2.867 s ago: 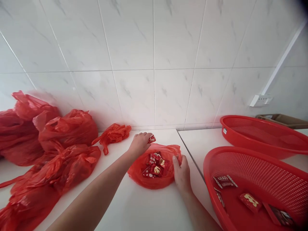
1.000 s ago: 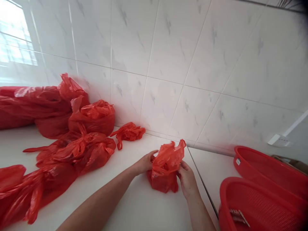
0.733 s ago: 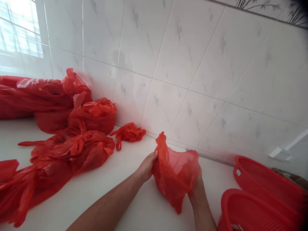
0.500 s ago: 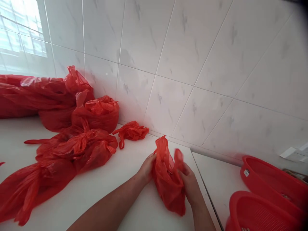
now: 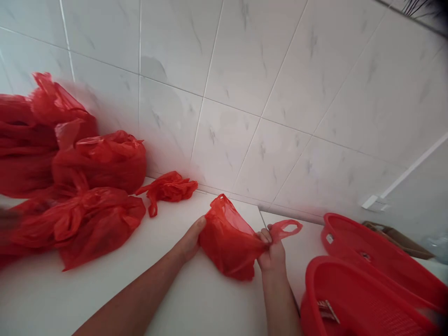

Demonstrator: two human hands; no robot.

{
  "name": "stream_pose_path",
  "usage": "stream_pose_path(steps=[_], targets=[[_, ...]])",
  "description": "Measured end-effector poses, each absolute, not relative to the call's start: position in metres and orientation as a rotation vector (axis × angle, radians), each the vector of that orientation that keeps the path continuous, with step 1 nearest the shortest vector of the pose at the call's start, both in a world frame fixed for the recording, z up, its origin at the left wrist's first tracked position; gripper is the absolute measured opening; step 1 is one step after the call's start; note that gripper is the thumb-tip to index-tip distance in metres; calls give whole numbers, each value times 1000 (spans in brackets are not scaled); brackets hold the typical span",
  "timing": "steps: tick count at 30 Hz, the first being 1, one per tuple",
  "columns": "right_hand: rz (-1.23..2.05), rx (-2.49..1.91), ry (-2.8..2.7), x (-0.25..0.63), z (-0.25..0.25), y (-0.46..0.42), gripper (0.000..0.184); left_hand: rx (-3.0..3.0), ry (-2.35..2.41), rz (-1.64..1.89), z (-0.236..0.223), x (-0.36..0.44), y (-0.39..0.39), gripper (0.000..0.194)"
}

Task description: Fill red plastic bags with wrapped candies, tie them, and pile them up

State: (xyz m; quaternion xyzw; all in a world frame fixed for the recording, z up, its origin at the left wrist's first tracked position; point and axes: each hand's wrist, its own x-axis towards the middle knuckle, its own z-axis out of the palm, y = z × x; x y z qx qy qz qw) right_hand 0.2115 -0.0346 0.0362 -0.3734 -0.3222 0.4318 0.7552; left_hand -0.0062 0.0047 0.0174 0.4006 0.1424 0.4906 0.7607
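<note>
A red plastic bag point(image 5: 227, 242) is stretched between my two hands over the white tabletop point(image 5: 196, 298). At its left edge my left hand point(image 5: 192, 238) is closed on the plastic, its fingers partly hidden behind the bag. My right hand point(image 5: 271, 252) grips the gathered right side in a fist, and a handle loop sticks out beyond it. The bag's mouth gapes toward the wall; what it holds, if anything, is hidden. Nearest to it on the left lies a crumpled red bag point(image 5: 171, 187) against the wall.
Several filled red bags point(image 5: 101, 163) crowd the left side. Two red plastic baskets point(image 5: 315, 280) stand at the right, small items inside. Behind them lies a brown tray-like object point(image 5: 399, 238). A blurred hand point(image 5: 9, 226) shows at the left edge. The tiled wall point(image 5: 231, 126) closes off the back.
My right hand has pulled its side of the bag outward, so the bag is wider and its handle loop shows. The view has shifted right, and a blurred hand has appeared at the left edge.
</note>
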Motion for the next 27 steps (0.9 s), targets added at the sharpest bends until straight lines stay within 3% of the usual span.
stream_pose_path(steps=[5, 10, 12, 15, 19, 22, 27], targets=[[1125, -841, -720, 194, 29, -45, 22, 1045, 443, 919, 20, -7, 1, 32], [1376, -965, -973, 175, 37, -56, 66, 959, 488, 1070, 18, 9, -6, 18], [1437, -984, -1088, 169, 41, -59, 73, 973, 497, 1099, 19, 14, -9, 14], [1471, -1019, -1253, 160, 48, -60, 65, 1064, 554, 1093, 20, 19, -15, 12], [1333, -1101, -1168, 150, 43, -54, 39, 1343, 659, 1131, 14, 23, -23, 3], [1230, -1150, -992, 150, 33, -48, 23, 1478, 734, 1165, 8, 23, -27, 10], [1138, -1187, -940, 154, 30, -48, 24, 1587, 717, 1202, 14, 21, -33, 79]])
